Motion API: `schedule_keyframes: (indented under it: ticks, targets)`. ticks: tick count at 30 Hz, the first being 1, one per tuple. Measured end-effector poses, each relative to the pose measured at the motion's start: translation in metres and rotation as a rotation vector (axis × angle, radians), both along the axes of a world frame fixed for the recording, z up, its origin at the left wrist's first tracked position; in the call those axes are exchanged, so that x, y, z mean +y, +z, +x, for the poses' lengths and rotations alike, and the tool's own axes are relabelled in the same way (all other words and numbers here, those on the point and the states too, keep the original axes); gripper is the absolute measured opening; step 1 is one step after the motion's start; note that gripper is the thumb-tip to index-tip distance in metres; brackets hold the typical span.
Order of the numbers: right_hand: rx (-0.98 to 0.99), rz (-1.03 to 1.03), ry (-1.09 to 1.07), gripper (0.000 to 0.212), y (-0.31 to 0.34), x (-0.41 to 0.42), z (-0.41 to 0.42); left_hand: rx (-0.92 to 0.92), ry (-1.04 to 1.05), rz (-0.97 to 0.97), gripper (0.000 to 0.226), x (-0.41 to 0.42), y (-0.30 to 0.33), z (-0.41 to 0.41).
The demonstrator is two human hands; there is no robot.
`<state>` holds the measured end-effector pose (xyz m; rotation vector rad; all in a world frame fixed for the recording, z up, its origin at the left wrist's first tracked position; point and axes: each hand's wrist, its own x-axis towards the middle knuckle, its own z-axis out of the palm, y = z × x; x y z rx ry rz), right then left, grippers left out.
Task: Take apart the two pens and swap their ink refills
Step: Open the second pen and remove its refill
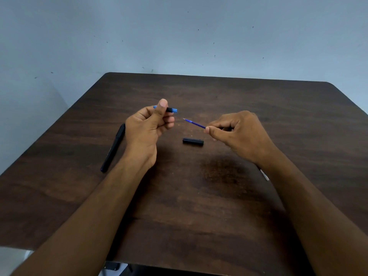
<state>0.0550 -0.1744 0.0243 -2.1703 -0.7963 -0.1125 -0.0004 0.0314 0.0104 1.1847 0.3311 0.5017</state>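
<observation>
Mid-frame, right hand (237,132) pinching blue ink refill (194,123), left hand (149,124) gripping blue-and-black pen barrel (171,110); black barrel section (193,141) loose below; black pen (113,148) centre-left, seemingly undismantled.

Blue refill (194,123); black-and-blue barrel (171,110); black cap (193,141); black pen (113,147); dark brown woodgrain table (219,186).

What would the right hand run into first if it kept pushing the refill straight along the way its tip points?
Probably the blue pen barrel gripped in the left hand: the right hand aims the refill toward its open end. Depth is unclear from this single view.
</observation>
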Motion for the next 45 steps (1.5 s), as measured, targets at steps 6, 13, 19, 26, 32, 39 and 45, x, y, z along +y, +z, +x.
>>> schedule_keyframes:
  ticks: [6, 13, 19, 26, 32, 39, 45]
  targets:
    - [0.116, 0.131, -0.107, 0.022, 0.001, 0.0, -0.002, 0.061, -0.059, 0.086, 0.023, -0.005, -0.003, 0.0]
    - [0.215, 0.187, -0.1, 0.018, 0.004, 0.001, -0.005, 0.187, -0.221, 0.302, 0.02, -0.011, -0.008, 0.0]
    - [0.211, 0.174, -0.123, 0.019, 0.004, 0.0, -0.005, 0.255, -0.234, 1.088, 0.036, -0.013, -0.015, -0.001]
    - [0.19, 0.143, -0.139, 0.022, 0.003, 0.001, -0.004, 0.269, -0.237, 1.327, 0.064, -0.023, -0.015, -0.005]
    - [0.201, 0.162, -0.136, 0.022, 0.001, 0.002, -0.005, 0.287, -0.254, 1.326, 0.067, -0.026, -0.015, -0.006]
    - [0.287, 0.311, -0.104, 0.018, -0.002, 0.009, -0.008, 0.088, -0.163, 1.092, 0.035, -0.024, -0.012, -0.011]
    - [0.337, 0.483, -0.074, 0.016, -0.003, 0.02, -0.017, 0.079, -0.072, 1.161, 0.049, -0.035, -0.009, -0.017]
